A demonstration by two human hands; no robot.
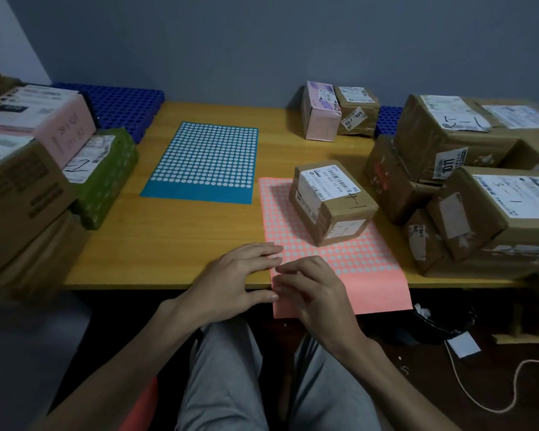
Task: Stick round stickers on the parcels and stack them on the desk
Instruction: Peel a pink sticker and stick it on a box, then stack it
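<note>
Yellow wooden desk [199, 244] against a grey-blue wall, person seated at its front edge.

Step in hand, my read: peeling one round sticker off the pink sticker sheet [355, 262], which overhangs the desk edge.
- Right hand [318, 290]: fingers curled, tips down on the sheet near its left edge, looks like picking at a dot. Can't tell whether a sticker is actually pinched; too small to see.
- Left hand [234, 275]: just left of that spot, fingers straight and flat, pressing the sheet's left edge down. Grasps nothing.

Just beyond the grip, sitting on the same sheet: small brown cardboard parcel [330, 200] with a white shipping label. No round sticker on the faces visible. Likely target.

Further out:
- Beyond and left: blue sticker sheet [206, 160], flat, neither hand on it.
- Right: pile of taped brown cardboard parcels [479, 213].
- Far left: stack of brown and pink cartons [22, 181], green wrapped parcel [106, 175] beside it.
- Back of desk: pink box [321, 113] next to another small brown box.

Next move calls for a clean peel with the left hand holding the sheet flat, a short carry forward, and a press onto bare cardboard clear of the barcode. Stacking comes after.
</note>
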